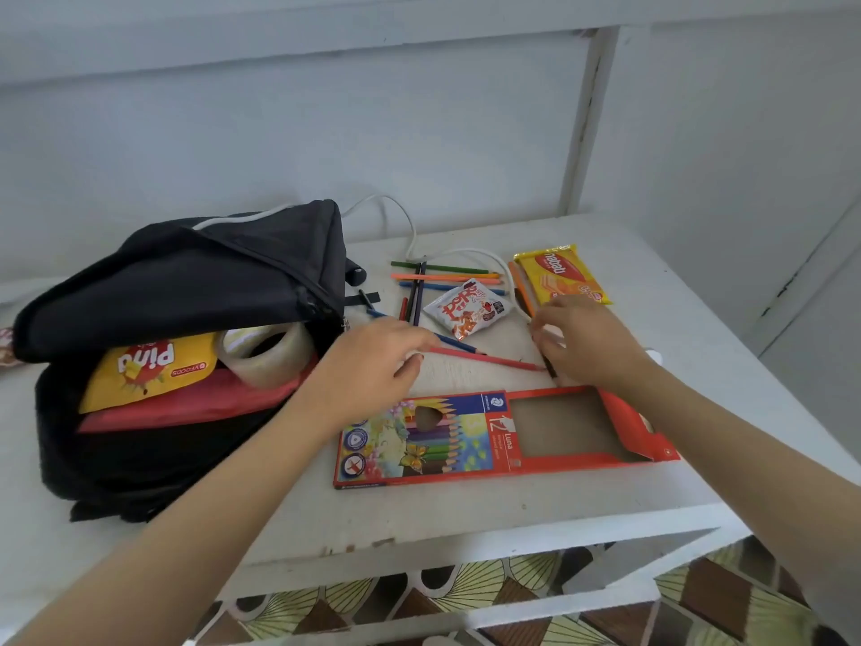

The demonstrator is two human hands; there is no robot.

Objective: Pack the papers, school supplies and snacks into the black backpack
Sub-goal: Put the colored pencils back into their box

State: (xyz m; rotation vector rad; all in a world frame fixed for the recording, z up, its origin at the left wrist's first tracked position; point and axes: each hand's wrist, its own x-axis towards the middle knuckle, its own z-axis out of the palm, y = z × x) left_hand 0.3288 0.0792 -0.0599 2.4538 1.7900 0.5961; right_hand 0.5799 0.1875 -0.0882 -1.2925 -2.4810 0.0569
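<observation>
A: White table point(466, 519), pale wall behind; where's the red pencil point(489, 359)?
B: Flat between my hands; long axis left-right, tip toward my right hand point(587, 342); left hand point(372, 370) is nearer, fingers curled at the blunt end, pinching it.
A: Right?
B: Fingers curled low over a dark pencil point(552, 373); can't tell if gripped; box point(508, 435) just in front, bag point(186, 272) left, open.

On my feed I see a white table point(466, 515) with a scuffed front edge and a white cable point(410, 230) looping over its far side. Behind stands a pale wall point(419, 132) with a white post point(589, 118) — below, fan-patterned floor tiles point(699, 594)
</observation>
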